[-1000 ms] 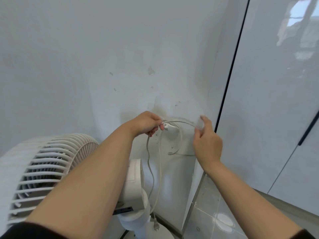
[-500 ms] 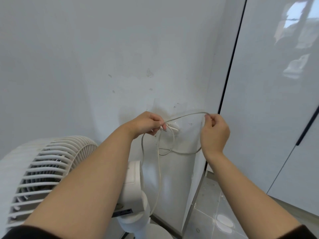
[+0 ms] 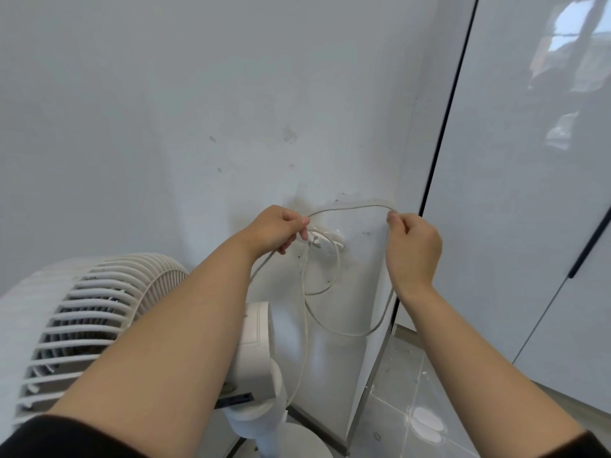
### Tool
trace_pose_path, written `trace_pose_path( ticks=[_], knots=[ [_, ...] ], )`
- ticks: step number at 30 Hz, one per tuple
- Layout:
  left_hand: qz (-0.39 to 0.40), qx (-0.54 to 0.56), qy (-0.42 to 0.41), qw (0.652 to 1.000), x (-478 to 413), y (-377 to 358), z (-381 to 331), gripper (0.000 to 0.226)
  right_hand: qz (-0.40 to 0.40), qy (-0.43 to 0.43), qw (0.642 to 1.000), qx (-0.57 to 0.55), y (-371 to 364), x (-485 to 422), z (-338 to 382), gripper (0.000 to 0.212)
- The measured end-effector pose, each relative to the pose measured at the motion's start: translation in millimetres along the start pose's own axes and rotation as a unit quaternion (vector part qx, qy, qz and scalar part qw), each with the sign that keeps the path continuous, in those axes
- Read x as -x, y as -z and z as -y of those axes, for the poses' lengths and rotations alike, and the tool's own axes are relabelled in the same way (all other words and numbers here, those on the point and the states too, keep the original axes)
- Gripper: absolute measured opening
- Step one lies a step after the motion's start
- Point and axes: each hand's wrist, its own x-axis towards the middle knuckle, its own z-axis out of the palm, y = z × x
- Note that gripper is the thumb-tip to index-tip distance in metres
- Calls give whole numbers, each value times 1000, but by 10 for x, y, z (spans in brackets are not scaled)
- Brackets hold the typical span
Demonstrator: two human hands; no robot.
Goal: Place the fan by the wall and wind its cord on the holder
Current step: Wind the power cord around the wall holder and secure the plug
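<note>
A white standing fan (image 3: 86,319) stands against the white wall (image 3: 165,127) at the lower left, its grille facing left and its motor housing behind my left forearm. Its thin white cord (image 3: 350,208) arcs between both hands and hangs in loops below them. My left hand (image 3: 276,228) grips the cord right at the small white holder (image 3: 325,239) fixed to the wall. My right hand (image 3: 411,246) pinches the cord's arc to the right of the holder. The plug is not visible.
A glossy white cabinet (image 3: 529,160) with dark edge lines fills the right side, meeting the wall at a corner. Grey glossy floor tiles (image 3: 413,408) lie below it. The fan's round base (image 3: 294,441) sits at the bottom centre.
My right hand has gone from reaching with an extended finger to pinching the cord, and drawn it up and rightward into a wider arc. The hanging loop below has grown. My left hand stays at the holder.
</note>
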Motion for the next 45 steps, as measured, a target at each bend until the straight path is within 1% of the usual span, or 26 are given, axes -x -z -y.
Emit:
trace_pose_path(
  ticks=[1,3,4,6,8,10,11,13,14,15,17,19,21,22,24,25,26,27,28,31,34,36,39,41,43,45],
  knots=[
    [-19,1,-7,1000,-9,-2,1,36,-4,40,999,32,-6,25,14,14],
    [-21,12,-17,1000,-15,-7,-18,36,-5,139,984,113,-39,90,47,41],
    [-2,15,-20,1000,-10,-17,-39,36,17,187,971,145,-40,114,68,47],
    [48,24,-25,998,4,-51,-95,32,38,286,931,223,-90,179,68,38],
    [89,37,-20,995,17,-82,-132,27,30,338,903,264,-158,176,21,14],
    [121,39,-6,992,35,-82,-123,23,18,304,915,264,-168,161,12,27],
    [131,37,3,991,42,-67,-101,23,21,257,934,245,-151,155,2,32],
    [128,31,16,991,49,-23,-58,23,4,120,983,139,-72,90,-21,38],
    [116,30,19,993,57,6,-37,24,-13,21,998,56,-13,15,-31,39],
    [101,30,18,994,61,36,-16,25,-43,-61,997,-23,47,-75,-52,39],
    [71,30,16,997,56,80,16,27,-108,-139,981,-78,176,-211,-97,33],
    [64,36,8,997,52,91,25,28,-113,-126,984,-49,223,-227,-111,11],
    [83,47,-5,995,36,66,-2,29,-75,-28,997,13,186,-123,-94,34],
    [97,53,-11,994,28,47,-28,28,-62,57,995,51,161,-55,-69,44],
    [129,66,-21,989,19,0,-81,27,-8,241,959,150,74,59,-40,47],
    [143,73,-23,987,16,-22,-107,26,10,320,927,195,-1,99,-54,42],
    [154,84,-23,984,14,-38,-122,26,30,359,907,219,-66,127,-60,31],
    [169,98,-21,981,16,-44,-133,25,48,357,907,220,-108,147,-40,18],
    [191,116,-17,975,23,-37,-140,23,58,327,921,204,-117,158,-11,7],
    [298,188,4,936,48,16,-136,24,75,162,981,81,-53,148,9,8],
    [365,196,33,909,34,53,-99,38,22,83,994,-64,56,105,-16,12],
    [358,146,59,920,29,41,-89,31,27,66,993,-92,85,85,-62,16],
    [249,45,117,960,18,9,-70,28,132,76,988,-18,126,53,-131,16],
    [186,-9,145,972,10,0,-45,29,258,123,951,121,170,54,-168,17],
    [152,-38,169,973,14,10,-22,26,386,166,864,277,147,95,-227,22],
    [134,-57,188,971,16,23,-10,24,456,179,791,367,65,174,-306,25]
  ],
)
